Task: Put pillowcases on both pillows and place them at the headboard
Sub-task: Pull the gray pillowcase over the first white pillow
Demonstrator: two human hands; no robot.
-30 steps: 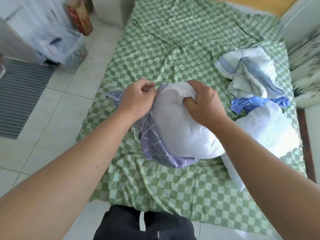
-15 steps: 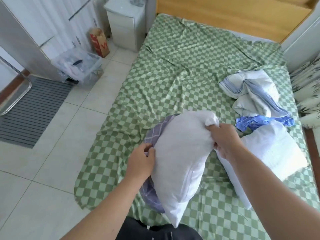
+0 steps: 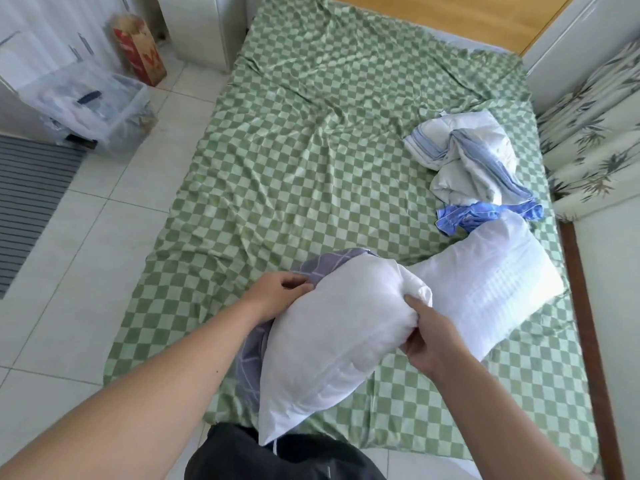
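A bare white pillow (image 3: 329, 344) stands on end at the foot of the bed, its lower corner hanging past the mattress edge. My right hand (image 3: 427, 336) pinches its upper right corner. My left hand (image 3: 277, 294) grips the lilac checked pillowcase (image 3: 254, 355), which lies bunched behind and left of the pillow. A second white pillow (image 3: 485, 285) lies flat to the right. A blue pillowcase (image 3: 485, 213) is crumpled beyond it. The wooden headboard (image 3: 450, 15) is at the far end.
The bed carries a green checked sheet (image 3: 294, 161). A white and blue bundle of bedding (image 3: 467, 157) lies at the right. On the floor at the left are a clear plastic box (image 3: 90, 109), a red paper bag (image 3: 138, 50) and a striped mat (image 3: 27, 195). A nightstand (image 3: 207, 26) stands by the headboard.
The pillow has been lifted from flat to standing on end. My left hand shifted along the pillowcase edge and my right hand keeps the pillow's corner. The view tilted up, then slightly back down.
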